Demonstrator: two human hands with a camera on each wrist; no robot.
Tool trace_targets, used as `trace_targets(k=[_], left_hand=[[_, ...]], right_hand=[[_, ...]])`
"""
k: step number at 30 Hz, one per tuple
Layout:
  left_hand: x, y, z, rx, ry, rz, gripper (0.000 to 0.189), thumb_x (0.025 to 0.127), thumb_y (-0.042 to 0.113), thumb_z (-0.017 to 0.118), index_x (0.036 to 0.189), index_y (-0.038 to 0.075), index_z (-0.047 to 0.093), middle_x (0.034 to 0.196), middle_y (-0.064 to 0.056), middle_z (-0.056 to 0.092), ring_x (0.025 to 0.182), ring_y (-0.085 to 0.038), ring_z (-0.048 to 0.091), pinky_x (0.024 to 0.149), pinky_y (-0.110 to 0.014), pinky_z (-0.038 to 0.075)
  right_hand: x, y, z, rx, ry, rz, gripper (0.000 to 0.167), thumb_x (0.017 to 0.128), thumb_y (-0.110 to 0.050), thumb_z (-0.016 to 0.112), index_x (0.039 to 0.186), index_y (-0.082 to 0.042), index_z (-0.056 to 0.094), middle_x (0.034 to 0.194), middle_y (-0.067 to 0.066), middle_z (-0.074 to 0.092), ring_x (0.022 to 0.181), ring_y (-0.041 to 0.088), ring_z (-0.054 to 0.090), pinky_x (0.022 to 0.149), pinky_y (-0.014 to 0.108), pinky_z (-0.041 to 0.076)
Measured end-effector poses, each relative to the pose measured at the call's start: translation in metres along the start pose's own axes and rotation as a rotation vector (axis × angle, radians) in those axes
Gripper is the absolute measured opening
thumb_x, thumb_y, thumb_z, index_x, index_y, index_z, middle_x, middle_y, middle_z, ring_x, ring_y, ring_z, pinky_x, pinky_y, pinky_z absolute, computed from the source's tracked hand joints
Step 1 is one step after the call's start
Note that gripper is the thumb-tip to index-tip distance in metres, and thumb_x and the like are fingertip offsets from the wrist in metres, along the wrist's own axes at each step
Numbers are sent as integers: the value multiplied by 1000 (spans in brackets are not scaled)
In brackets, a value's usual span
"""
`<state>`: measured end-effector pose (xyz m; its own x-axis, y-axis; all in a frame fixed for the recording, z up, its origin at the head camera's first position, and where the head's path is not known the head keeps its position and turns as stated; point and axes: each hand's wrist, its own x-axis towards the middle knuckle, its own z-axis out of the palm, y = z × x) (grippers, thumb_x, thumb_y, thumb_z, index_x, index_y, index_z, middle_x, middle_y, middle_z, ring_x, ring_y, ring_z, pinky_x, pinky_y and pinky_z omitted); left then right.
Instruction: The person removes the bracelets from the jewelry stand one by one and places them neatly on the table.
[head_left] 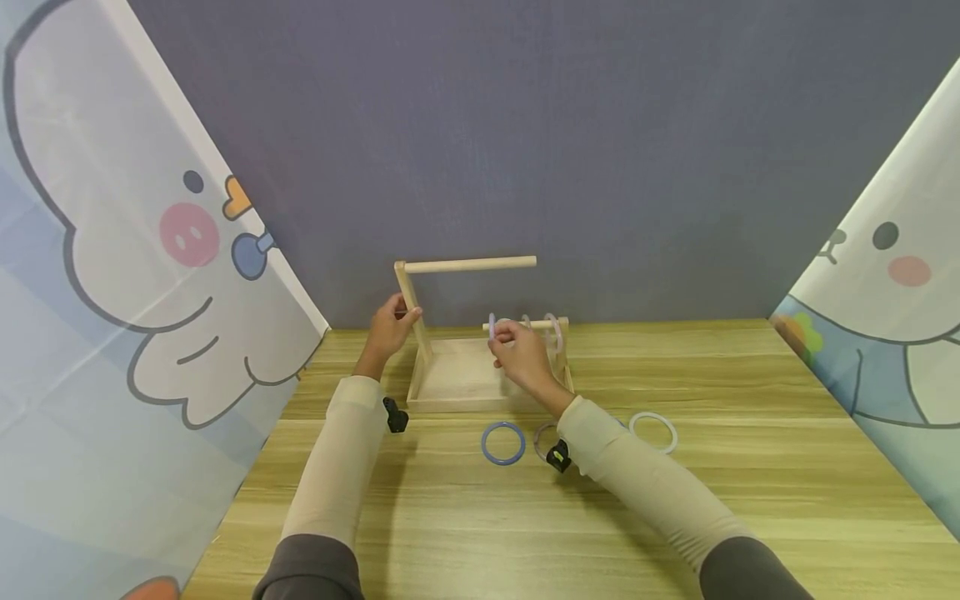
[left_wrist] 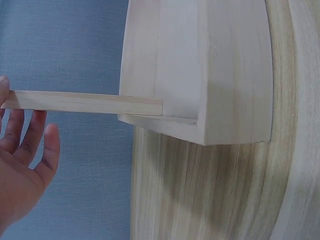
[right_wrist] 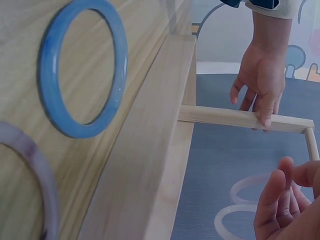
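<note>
A wooden jewelry stand has a tray base (head_left: pixel 457 407), a tall post (head_left: pixel 411 292) with an upper rod, and a lower rod on a short post. My left hand (head_left: pixel 392 325) grips the tall post, thumb in front and fingers behind; the left wrist view shows the post (left_wrist: pixel 85 101) against the thumb. At the free end of the lower rod, my right hand (head_left: pixel 519 354) pinches a pale lavender bangle (head_left: pixel 492 322). Further along that rod hang pale bangles (head_left: pixel 556 329), partly hidden by the hand. Pale rings (right_wrist: pixel 227 222) also show beside the right fingers in the right wrist view.
In front of the stand, a blue bangle (head_left: pixel 503 462), a mottled purple bangle (head_left: pixel 537 443) and a white bangle (head_left: pixel 672 435) lie on the wooden table (head_left: pixel 480 533). The right forearm covers part of another blue one. A grey wall (head_left: pixel 600 167) rises close behind the stand.
</note>
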<state>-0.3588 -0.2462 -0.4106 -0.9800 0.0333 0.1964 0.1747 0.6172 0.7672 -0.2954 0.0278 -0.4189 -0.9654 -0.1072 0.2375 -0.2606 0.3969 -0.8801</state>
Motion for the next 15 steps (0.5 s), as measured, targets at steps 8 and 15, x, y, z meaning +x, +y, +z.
trace_targets(k=[8, 15], left_hand=[[1, 0, 0, -3, 3, 4, 47, 106, 31, 56, 144, 5, 48, 138, -22, 59, 126, -39, 58, 103, -56, 49], [-1, 0, 0, -1, 6, 3, 49, 106, 32, 55, 145, 4, 47, 138, -23, 58, 125, -40, 57, 104, -56, 49]], right_hand=[[1, -5, -1, 3, 5, -6, 20, 97, -11, 66, 115, -5, 69, 106, 11, 76, 58, 10, 68, 49, 22, 52], [-1, -9, 3, 2, -7, -28, 20, 95, -11, 67, 114, -4, 70, 105, 12, 76, 57, 10, 68, 48, 20, 49]])
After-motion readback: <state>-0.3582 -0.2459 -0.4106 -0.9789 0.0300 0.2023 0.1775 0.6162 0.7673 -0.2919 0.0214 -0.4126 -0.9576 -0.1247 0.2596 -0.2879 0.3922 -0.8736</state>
